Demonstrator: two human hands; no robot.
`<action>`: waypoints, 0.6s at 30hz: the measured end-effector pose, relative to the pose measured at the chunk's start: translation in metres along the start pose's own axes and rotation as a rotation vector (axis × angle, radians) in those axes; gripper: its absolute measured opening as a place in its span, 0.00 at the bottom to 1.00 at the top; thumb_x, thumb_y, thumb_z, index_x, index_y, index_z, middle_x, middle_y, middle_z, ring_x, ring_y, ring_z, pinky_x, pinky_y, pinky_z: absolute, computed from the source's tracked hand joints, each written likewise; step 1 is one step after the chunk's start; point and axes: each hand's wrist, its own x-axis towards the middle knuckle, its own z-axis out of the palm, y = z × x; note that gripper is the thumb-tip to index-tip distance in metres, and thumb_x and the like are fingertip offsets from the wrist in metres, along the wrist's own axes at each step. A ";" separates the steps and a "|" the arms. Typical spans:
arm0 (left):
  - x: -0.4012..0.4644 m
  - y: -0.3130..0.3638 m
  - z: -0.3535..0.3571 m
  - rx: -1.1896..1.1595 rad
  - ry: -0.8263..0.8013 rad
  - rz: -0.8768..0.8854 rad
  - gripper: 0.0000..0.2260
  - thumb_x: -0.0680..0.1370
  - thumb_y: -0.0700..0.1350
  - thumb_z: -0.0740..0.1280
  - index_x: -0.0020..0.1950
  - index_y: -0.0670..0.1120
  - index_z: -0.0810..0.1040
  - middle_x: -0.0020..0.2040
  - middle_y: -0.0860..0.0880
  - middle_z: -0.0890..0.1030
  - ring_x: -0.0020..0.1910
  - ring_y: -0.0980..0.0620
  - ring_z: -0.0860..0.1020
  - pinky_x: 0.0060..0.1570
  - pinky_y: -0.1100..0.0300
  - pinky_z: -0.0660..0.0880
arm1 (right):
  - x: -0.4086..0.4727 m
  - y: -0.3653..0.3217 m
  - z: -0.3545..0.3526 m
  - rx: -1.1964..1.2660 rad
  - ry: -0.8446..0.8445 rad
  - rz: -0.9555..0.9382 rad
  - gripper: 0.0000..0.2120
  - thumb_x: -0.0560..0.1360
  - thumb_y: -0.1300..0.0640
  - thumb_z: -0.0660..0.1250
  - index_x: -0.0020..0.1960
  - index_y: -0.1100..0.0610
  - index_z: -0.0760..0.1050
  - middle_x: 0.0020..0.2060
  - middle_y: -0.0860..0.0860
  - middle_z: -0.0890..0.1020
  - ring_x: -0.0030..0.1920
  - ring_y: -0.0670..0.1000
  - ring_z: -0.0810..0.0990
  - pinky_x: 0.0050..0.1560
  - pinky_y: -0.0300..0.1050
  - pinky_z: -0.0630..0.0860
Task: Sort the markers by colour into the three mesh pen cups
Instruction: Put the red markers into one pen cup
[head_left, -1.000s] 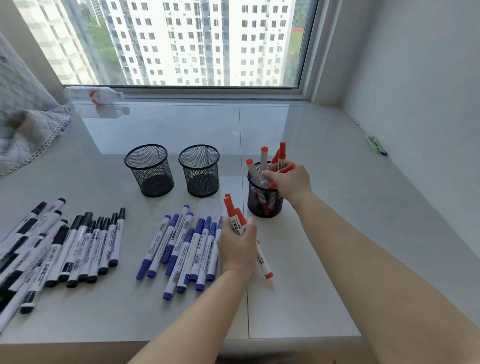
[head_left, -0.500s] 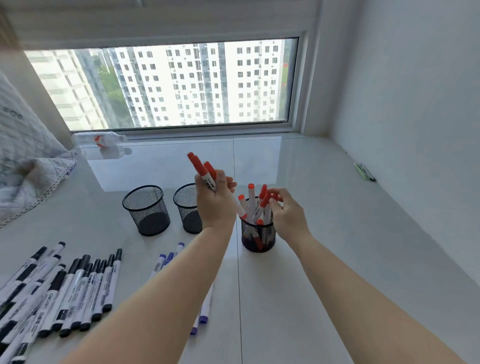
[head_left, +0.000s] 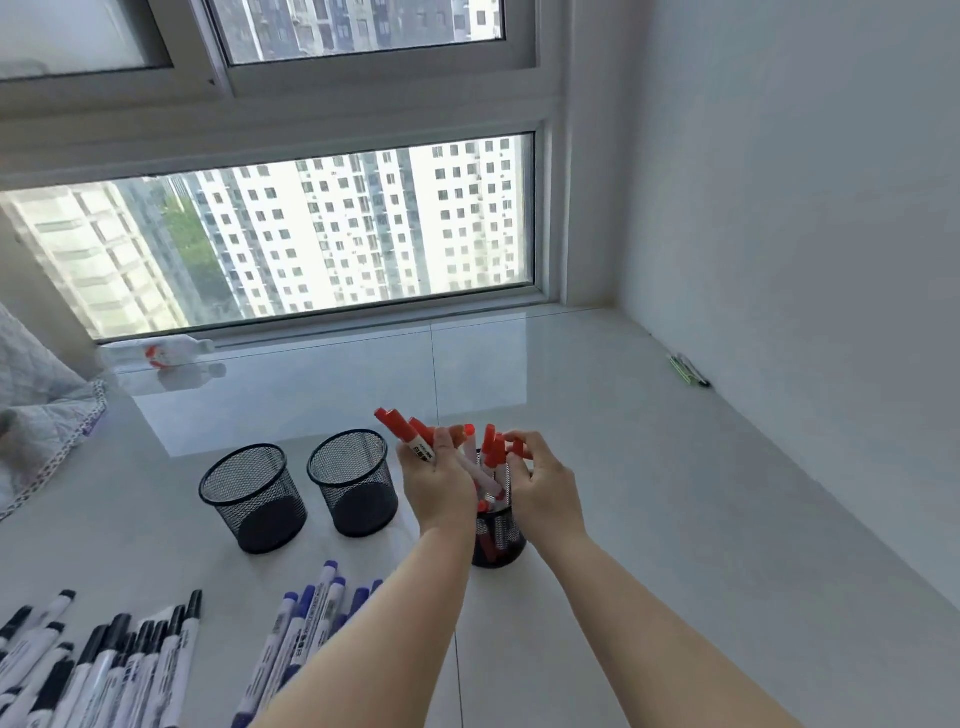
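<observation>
Three black mesh cups stand in a row. The left cup (head_left: 253, 498) and middle cup (head_left: 353, 482) hold nothing. The right cup (head_left: 500, 538) holds several red markers (head_left: 489, 451) standing up. My left hand (head_left: 436, 480) is directly over that cup, shut on a few red markers (head_left: 402, 430) whose caps point up and left. My right hand (head_left: 543, 480) is at the cup's right rim, with its fingertips pinching a red cap. Blue markers (head_left: 306, 623) lie in a row near me, and black markers (head_left: 104, 670) lie at the bottom left.
A white tiled sill (head_left: 597, 467) carries everything, with a window behind and a white wall on the right. A plastic bottle (head_left: 161, 353) lies by the window, a quilted cloth (head_left: 36, 410) sits at left, and a green pen (head_left: 688, 370) lies by the wall.
My left hand lifted a few red markers off the sill and carried them over the right cup. The camera tilted upward. My right hand stayed at the cup.
</observation>
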 end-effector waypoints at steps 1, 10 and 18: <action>-0.003 -0.003 0.000 -0.012 -0.006 -0.024 0.12 0.79 0.49 0.61 0.58 0.44 0.70 0.43 0.53 0.82 0.40 0.60 0.82 0.43 0.61 0.78 | -0.001 0.001 0.000 -0.008 0.003 -0.008 0.10 0.78 0.59 0.57 0.54 0.48 0.74 0.42 0.43 0.78 0.40 0.47 0.77 0.37 0.38 0.70; -0.015 -0.012 0.001 0.075 -0.202 -0.153 0.08 0.77 0.54 0.63 0.55 0.59 0.69 0.63 0.42 0.73 0.63 0.43 0.72 0.64 0.41 0.67 | 0.000 0.005 -0.015 -0.059 0.014 -0.034 0.10 0.78 0.59 0.58 0.52 0.47 0.74 0.37 0.37 0.76 0.38 0.39 0.76 0.36 0.30 0.71; -0.008 -0.013 -0.015 0.102 -0.363 -0.143 0.05 0.75 0.46 0.69 0.48 0.48 0.75 0.57 0.39 0.76 0.48 0.46 0.81 0.37 0.51 0.80 | -0.010 0.008 -0.025 0.140 -0.193 0.056 0.15 0.75 0.57 0.63 0.57 0.42 0.69 0.51 0.39 0.77 0.52 0.38 0.76 0.48 0.31 0.71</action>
